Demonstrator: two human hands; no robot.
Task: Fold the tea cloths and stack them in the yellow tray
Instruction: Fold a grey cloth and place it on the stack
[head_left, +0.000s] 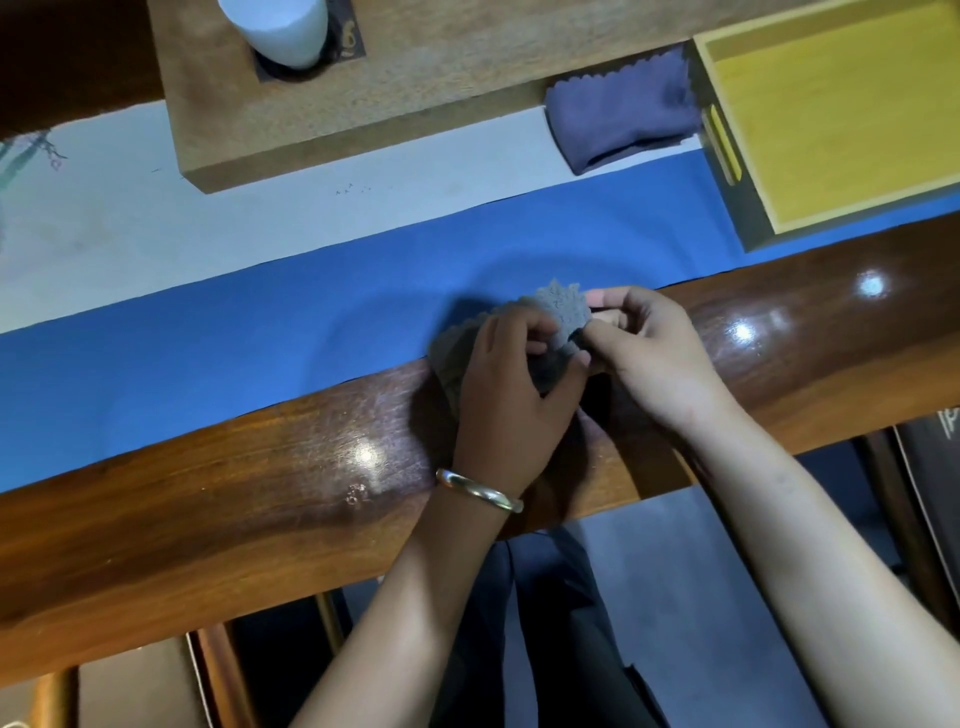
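Now both hands meet at frame centre: left hand (506, 364) and right hand (641, 340) pinch small grey scalloped-edge tea cloth (561, 312), bunched between them. Yellow wooden tray (831, 119) lies upper right, nearer right hand. Purple folded cloth (621, 111) just beside tray.

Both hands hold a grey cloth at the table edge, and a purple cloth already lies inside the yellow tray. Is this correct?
Not quite. In the head view the purple cloth lies outside the yellow tray, against its left wall. The tray holds nothing. The left hand and right hand do hold the grey cloth.
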